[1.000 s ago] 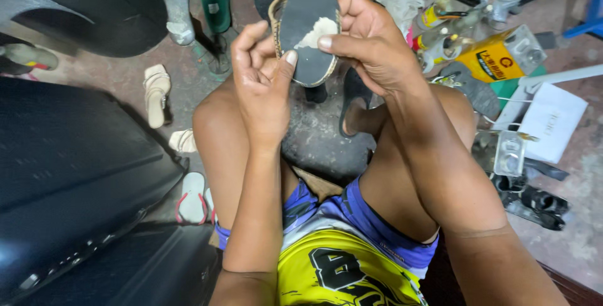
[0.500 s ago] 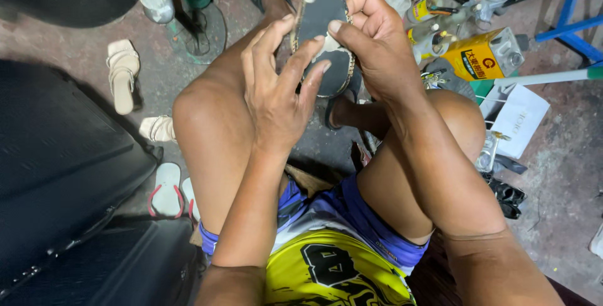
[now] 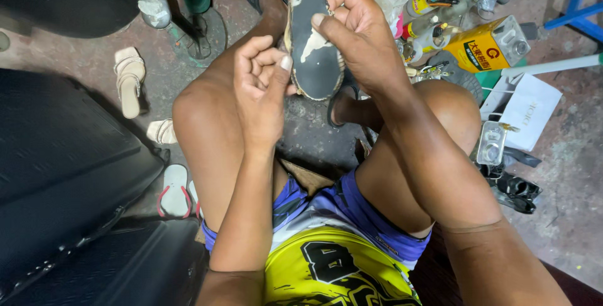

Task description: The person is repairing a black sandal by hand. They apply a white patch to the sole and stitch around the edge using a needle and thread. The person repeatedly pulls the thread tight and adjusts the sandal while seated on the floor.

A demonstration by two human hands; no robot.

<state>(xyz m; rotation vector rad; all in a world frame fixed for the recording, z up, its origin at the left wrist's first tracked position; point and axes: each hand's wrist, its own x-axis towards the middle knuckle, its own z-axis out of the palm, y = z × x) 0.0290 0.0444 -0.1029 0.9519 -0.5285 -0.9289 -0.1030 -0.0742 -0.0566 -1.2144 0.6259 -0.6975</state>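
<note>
I hold a worn shoe sole-up (image 3: 312,48); its dark sole has pale patches and a frayed edge. My right hand (image 3: 358,36) grips the shoe from the right, thumb across the sole. My left hand (image 3: 264,86) is at the shoe's left edge, fingers curled and thumb tip pressed against the rim. Both hands hover above my bare knees as I sit.
A yellow tin can (image 3: 487,45) and several small bottles (image 3: 427,20) lie at the upper right, with a white paper bag (image 3: 531,108) beside them. Sandals (image 3: 129,80) and a flip-flop (image 3: 174,190) lie on the concrete floor at left. A large black case (image 3: 56,174) fills the left side.
My left hand has gone from fingers spread flat on the sole to fingers curled at its edge. The view has shifted slightly; the shoe stays in my right hand.
</note>
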